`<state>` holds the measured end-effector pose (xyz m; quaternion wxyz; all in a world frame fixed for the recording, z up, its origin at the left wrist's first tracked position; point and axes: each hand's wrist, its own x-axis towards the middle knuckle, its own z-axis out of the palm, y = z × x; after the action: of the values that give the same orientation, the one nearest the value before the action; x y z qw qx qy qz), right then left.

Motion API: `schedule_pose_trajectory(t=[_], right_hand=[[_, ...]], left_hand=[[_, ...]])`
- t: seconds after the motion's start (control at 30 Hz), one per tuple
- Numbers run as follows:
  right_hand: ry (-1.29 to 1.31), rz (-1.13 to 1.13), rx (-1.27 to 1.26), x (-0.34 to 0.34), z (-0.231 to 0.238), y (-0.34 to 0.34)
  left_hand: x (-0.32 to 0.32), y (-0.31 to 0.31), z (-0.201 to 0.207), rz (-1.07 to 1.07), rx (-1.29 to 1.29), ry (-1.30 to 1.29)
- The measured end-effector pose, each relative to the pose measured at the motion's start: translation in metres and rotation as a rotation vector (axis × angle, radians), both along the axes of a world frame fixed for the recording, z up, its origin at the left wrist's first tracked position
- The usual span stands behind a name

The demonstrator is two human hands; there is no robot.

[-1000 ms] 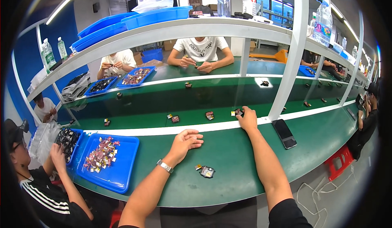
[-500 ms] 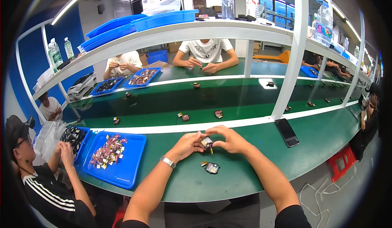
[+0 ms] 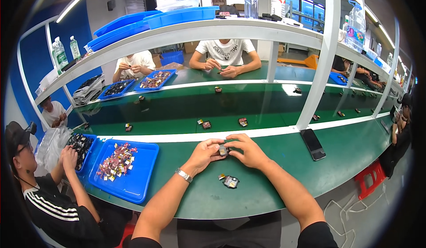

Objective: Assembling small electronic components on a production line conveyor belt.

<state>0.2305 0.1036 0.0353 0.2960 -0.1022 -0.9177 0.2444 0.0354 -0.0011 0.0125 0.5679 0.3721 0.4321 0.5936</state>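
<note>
Above the green worktop, my left hand pinches a small square electronic part with a dark frame and a pale, shiny face. From the other side, my right hand is curled with its thumb and fingertips on the same part. Fingers cover its edges, so its full outline is hidden. Nearer to me, between my forearms, a similar dark-framed part lies flat on the worktop, a small yellow tab at its upper left corner.
Left of my hands sits a blue tray holding a heap of small red, white and yellow parts. A black phone lies right. Beyond a white rail, parts sit on a green belt. A co-worker works at left; a white post rises ahead.
The part in my hands has turned, and its tab hanging below no longer shows. My right fingers have shifted around it. Parts on the belt appear slightly farther right.
</note>
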Motion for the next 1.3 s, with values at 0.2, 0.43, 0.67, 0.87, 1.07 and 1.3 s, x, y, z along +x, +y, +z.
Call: schedule_pose_trajectory(t=[0.2,0.43,0.67,0.87,1.07,1.3], right_hand=[[-0.017,-0.001,0.061,0.000,0.000,0.000],[0.042,-0.050,0.202,-0.005,-0.004,-0.005],[0.106,-0.105,0.056,-0.009,-0.007,-0.009],[0.060,-0.100,-0.095,-0.008,-0.011,-0.005],[0.059,0.028,-0.170,-0.005,-0.008,-0.003],[0.126,-0.111,-0.116,-0.007,-0.009,-0.011]], left_hand=[[0.013,-0.002,0.005,0.003,-0.001,0.017],[0.015,-0.002,0.006,0.026,-0.011,0.041],[0.011,-0.003,0.006,-0.075,0.079,0.005],[0.011,-0.001,0.003,-0.098,0.083,0.047],[0.012,-0.003,0.003,-0.075,0.059,0.096],[0.011,-0.002,0.004,-0.068,0.075,-0.017]])
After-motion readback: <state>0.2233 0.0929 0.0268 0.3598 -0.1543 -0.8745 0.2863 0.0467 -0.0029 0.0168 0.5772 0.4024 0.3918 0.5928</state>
